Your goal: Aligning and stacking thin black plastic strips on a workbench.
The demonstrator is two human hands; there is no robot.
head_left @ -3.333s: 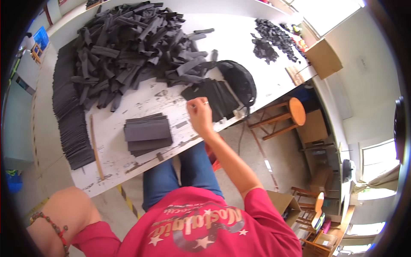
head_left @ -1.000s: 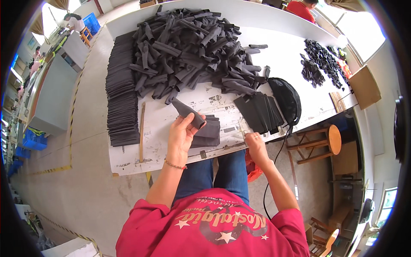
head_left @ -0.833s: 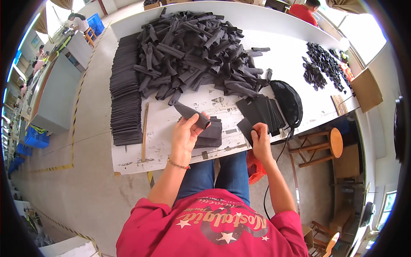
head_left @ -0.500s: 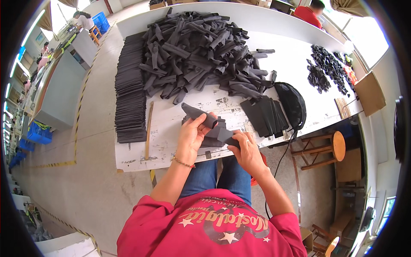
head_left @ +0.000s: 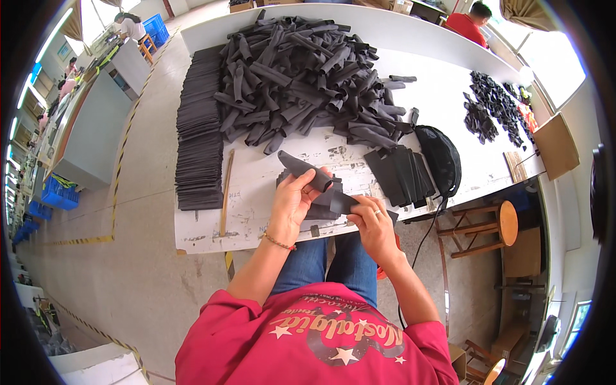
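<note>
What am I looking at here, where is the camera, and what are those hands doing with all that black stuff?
There is no machine here: a person in a red shirt wears a wide-angle camera on the head, looking down, so straight edges bend near the rim. The left hand holds a dark rolled tube piece, and the right hand pinches a flat dark piece just above a small stack. On the white table lie a big heap of dark tubes, neat rows of flat dark sheets, a fan of flat pieces, a black bag and a wooden stick. A wooden stool stands alongside.
</note>
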